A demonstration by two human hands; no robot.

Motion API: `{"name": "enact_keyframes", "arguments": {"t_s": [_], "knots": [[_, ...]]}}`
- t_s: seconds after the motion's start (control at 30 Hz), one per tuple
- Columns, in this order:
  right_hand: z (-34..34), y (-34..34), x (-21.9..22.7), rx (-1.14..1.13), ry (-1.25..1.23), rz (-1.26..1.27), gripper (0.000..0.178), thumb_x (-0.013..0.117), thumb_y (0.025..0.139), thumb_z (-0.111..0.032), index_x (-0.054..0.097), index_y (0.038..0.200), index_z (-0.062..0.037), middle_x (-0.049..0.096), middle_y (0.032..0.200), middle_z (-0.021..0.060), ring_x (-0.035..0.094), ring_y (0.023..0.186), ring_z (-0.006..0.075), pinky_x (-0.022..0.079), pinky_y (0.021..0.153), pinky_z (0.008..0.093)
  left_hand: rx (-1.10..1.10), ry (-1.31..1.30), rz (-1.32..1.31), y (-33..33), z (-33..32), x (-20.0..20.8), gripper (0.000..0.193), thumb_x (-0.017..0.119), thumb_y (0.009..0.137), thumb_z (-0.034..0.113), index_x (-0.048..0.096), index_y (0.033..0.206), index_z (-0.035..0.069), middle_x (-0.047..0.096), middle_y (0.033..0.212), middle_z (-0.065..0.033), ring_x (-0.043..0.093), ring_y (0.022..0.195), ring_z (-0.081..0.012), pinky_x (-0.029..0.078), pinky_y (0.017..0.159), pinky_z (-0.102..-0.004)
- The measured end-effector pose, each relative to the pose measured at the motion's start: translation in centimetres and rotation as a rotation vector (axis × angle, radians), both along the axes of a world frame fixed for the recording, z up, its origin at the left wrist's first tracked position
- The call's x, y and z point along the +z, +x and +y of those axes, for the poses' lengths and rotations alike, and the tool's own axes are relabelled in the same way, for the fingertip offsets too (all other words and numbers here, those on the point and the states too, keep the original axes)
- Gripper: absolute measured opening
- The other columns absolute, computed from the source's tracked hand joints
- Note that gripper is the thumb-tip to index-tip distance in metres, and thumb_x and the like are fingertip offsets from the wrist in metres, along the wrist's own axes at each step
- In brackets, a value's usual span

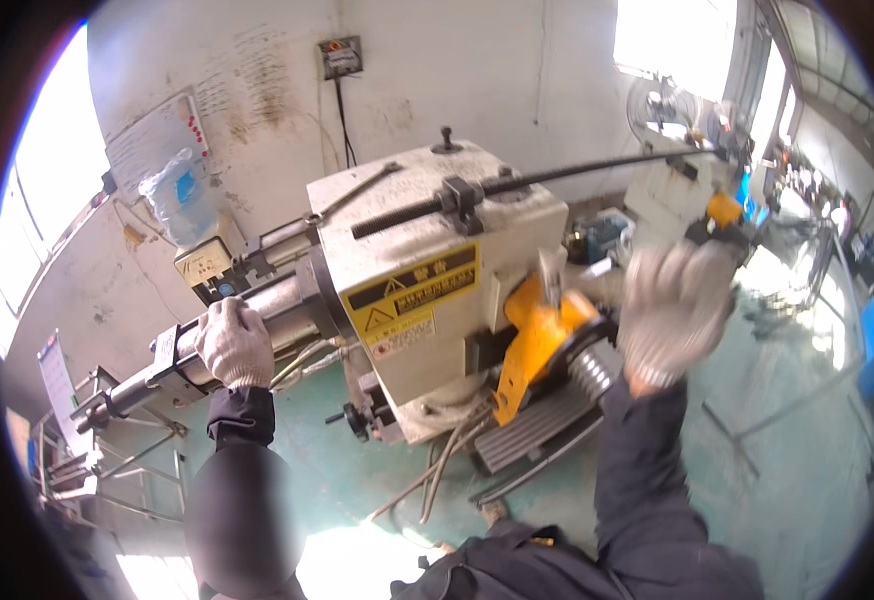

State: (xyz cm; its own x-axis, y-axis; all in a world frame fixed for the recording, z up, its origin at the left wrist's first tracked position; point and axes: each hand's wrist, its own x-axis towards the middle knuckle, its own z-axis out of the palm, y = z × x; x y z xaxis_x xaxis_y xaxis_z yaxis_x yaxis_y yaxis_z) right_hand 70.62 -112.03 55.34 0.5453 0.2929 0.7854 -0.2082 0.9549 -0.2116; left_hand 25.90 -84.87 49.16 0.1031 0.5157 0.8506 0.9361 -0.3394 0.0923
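A cream-coloured machine (437,250) with a yellow and black warning label stands in front of me. My left hand (232,345), in a white knitted glove, lies with its fingers curled over the metal cylinder (282,305) on the machine's left side. In a similar glove, my right hand (675,308) is raised to the right of the machine, apart from it and blurred by motion. Its fingers point up and seem stretched out, with nothing seen in them. Nearest to it is an orange metal bracket (537,335) with a ribbed silver part (591,370) below.
A long threaded rod (557,170) crosses the machine's top toward the back right. Below the bracket lies a ribbed grey plate (537,430), with hoses (447,465) beside it. A metal rack (147,465) stands at left. A large clear bottle (182,200) is by the wall.
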Motion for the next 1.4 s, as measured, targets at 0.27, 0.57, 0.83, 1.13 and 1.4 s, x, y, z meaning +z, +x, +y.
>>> {"name": "enact_keyframes", "arguments": {"t_s": [0.27,0.57,0.83,1.13,1.4], "knots": [[10.1,-0.1,15.0,-0.231,0.02,-0.155,0.059,0.068,0.117,-0.037,0.037,0.07,-0.0211,0.033,0.062,-0.0066,0.036,0.044,0.0105,0.027,0.042,0.031,0.012,0.013,-0.035,0.4,-0.1,0.5,0.009,0.07,0.095,0.016,0.076,0.1,0.011,0.077,0.103,-0.0125,0.073,0.102,-0.0378,0.057,0.093,-0.0522],[13.2,-4.2,12.2,-0.297,-0.29,-0.116,0.059,0.06,0.119,-0.048,0.044,0.07,-0.02,0.037,0.063,-0.0027,0.046,0.063,0.015,0.048,0.068,0.0381,0.044,0.044,-0.022,0.8,-0.2,0.4,0.009,0.069,0.096,0.016,0.076,0.1,0.011,0.076,0.104,-0.0127,0.072,0.104,-0.0386,0.056,0.093,-0.0537],[1.7,-1.9,1.6,0.061,0.172,0.097,0.044,0.047,0.121,-0.035,0.04,0.083,-0.015,0.036,0.069,0.002,0.038,0.065,0.0206,0.043,0.069,0.0418,0.017,0.062,-0.047,1.0,0.2,0.1,0.007,0.068,0.096,0.014,0.074,0.097,0.01,0.076,0.102,-0.0116,0.073,0.105,-0.0376,0.057,0.096,-0.0522],[7.9,-1.7,12.9,0.011,0.173,-0.412,0.047,0.048,0.121,-0.037,0.041,0.078,-0.0193,0.031,0.066,-0.0019,0.028,0.054,0.0135,0.028,0.046,0.0332,0.009,0.055,-0.035,0.7,-0.2,0.3,0.011,0.067,0.097,0.015,0.076,0.103,0.011,0.077,0.105,-0.012,0.072,0.104,-0.0389,0.056,0.096,-0.0535],[13.7,-1.1,9.1,0.1,0.154,-0.35,0.058,0.043,0.122,-0.051,0.042,0.077,-0.0142,0.038,0.066,0.0002,0.034,0.054,0.0149,0.028,0.043,0.0307,-0.005,0.026,-0.08,0.7,-0.2,0.1,0.015,0.065,0.097,0.016,0.076,0.108,0.011,0.076,0.108,-0.0129,0.071,0.11,-0.0385,0.054,0.101,-0.0536]]}}
